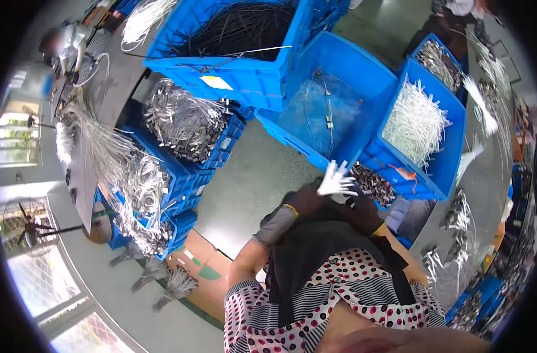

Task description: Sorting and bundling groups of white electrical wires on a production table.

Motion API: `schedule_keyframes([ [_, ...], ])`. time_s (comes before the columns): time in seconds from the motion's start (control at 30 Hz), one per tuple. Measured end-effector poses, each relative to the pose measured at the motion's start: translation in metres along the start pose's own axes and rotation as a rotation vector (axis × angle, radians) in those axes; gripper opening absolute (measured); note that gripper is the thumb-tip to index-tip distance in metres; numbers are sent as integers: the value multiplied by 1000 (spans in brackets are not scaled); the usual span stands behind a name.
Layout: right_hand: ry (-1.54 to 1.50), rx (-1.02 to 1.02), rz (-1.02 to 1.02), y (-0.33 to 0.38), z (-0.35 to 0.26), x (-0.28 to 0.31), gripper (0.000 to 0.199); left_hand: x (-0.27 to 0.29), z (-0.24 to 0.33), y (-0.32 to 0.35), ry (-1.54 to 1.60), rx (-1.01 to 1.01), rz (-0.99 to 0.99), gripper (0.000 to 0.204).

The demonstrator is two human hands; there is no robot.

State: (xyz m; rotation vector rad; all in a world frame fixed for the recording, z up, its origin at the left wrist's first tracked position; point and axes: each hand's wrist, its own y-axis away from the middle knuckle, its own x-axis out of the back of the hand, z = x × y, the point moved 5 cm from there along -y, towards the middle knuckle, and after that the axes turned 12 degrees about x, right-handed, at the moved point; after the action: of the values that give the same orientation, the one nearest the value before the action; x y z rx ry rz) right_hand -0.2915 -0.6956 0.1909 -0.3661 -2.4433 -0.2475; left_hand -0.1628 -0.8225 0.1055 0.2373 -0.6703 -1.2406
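My left hand (308, 202), in a dark glove, is closed round a bundle of short white strips (337, 181) whose ends fan out upward. To its right, close to my body, is my right hand (364, 214), also in a dark glove. Its fingers blend into the dark cloth and shadow, so their pose is unclear. Just beyond the bundle stands a blue crate (269, 130) with a few thin wires and small metal-looking pieces on its floor. Right of that, another blue crate (457, 141) holds a heap of white strips (417, 125).
A large blue crate (239, 79) of black strips (239, 29) stands at the far left. Stacked blue crates (204, 176) on the left hold clear wires with metal ends. Metal pieces (374, 187) lie below the right crate. More bundles rest on the grey table (483, 176).
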Motion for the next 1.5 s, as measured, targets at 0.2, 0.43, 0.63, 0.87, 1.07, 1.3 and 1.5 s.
schedule_keyframes([
  [0.2, 186, 176, -96, -117, 20, 16, 34, 155, -67, 29, -6, -101, 900, 41],
  [0.43, -216, 251, 345, -306, -60, 65, 26, 445, -143, 130, -16, 166, 1696, 32],
  [0.63, -76, 38, 363, -424, -130, 84, 61, 632, -106, 68, 376, 302, 1242, 35],
  [0.87, -20, -154, 258, -481, -94, 83, 53, 708, -100, -8, -666, -299, 888, 24],
  [1.07, -322, 32, 285, -502, -68, 101, 40, 716, -53, -10, -992, -429, 894, 34],
  [1.3, -157, -77, 465, -471, -103, 80, 43, 673, -29, 2, -933, -313, 1039, 19],
  [1.5, 75, 182, 482, -406, -128, 99, 34, 623, -56, 93, -862, -255, 1081, 31],
])
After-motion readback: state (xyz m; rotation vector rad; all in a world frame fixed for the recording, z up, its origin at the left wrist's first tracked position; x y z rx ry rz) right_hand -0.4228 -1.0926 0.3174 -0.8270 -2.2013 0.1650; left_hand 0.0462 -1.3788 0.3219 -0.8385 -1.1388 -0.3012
